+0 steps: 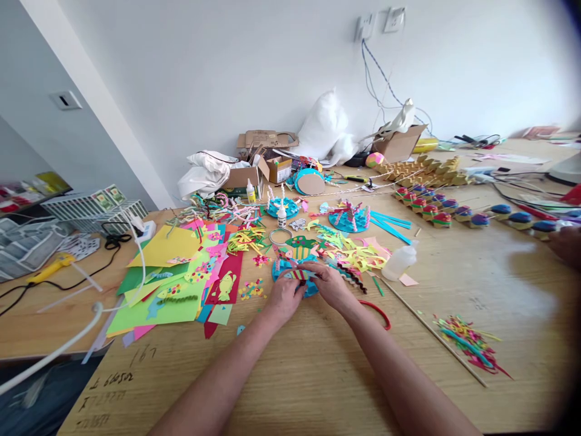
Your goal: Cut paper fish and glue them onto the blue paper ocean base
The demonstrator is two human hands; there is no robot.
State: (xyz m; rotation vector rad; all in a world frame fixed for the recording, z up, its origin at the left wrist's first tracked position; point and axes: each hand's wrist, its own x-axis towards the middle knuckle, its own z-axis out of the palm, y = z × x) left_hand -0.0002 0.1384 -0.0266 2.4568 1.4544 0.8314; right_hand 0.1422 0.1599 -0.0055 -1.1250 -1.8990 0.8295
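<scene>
A small striped paper fish (299, 275) is between my two hands, over a blue round craft base (276, 266) with coloured cutouts standing on it. My left hand (284, 298) is closed at the fish's left side and lower edge, against the front of the base. My right hand (330, 286) pinches the fish's right end, its fingers bent over it. Fingertips partly hide the fish and the base. Behind them stands a green and yellow striped paper cutout (301, 247). Dark twisted pipe cleaners (354, 278) lie just right of my right hand.
Coloured paper sheets (177, 303) lie left. A glue bottle (281, 215) and another blue craft base (348, 219) stand behind. A translucent bottle (399, 262), a thin stick (436, 333) and paper scraps (472, 342) are right. Another person's hand (566, 245) touches painted pieces (508, 217).
</scene>
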